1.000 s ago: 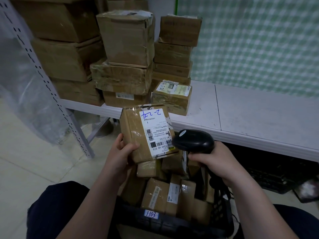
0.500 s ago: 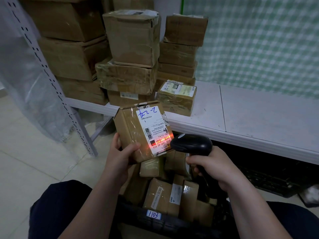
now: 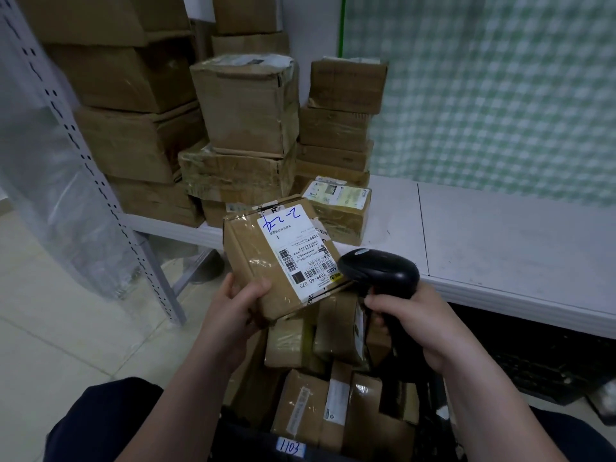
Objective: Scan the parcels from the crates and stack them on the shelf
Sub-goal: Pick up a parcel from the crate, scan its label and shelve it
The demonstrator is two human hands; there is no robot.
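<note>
A brown, white-labelled cardboard parcel [image 3: 280, 261] is being gripped by the left hand [image 3: 233, 305] above the dark plastic crate [image 3: 253, 441], and a black handheld scanner [image 3: 380, 268] by the right hand [image 3: 413, 321] — the white shelf [image 3: 500, 248] is being part-filled with stacked cardboard boxes [image 3: 246, 105], many crated parcels [image 3: 306, 408] awaiting handling.

The brown parcel [image 3: 248, 258] is carrying a white label [image 3: 293, 251] with blue handwriting; the scanner [image 3: 380, 271] is showing black, the shelf [image 3: 500, 235] white, the backdrop [image 3: 483, 95] a green-and-white check, the crate [image 3: 240, 438] seemingly black.
</note>
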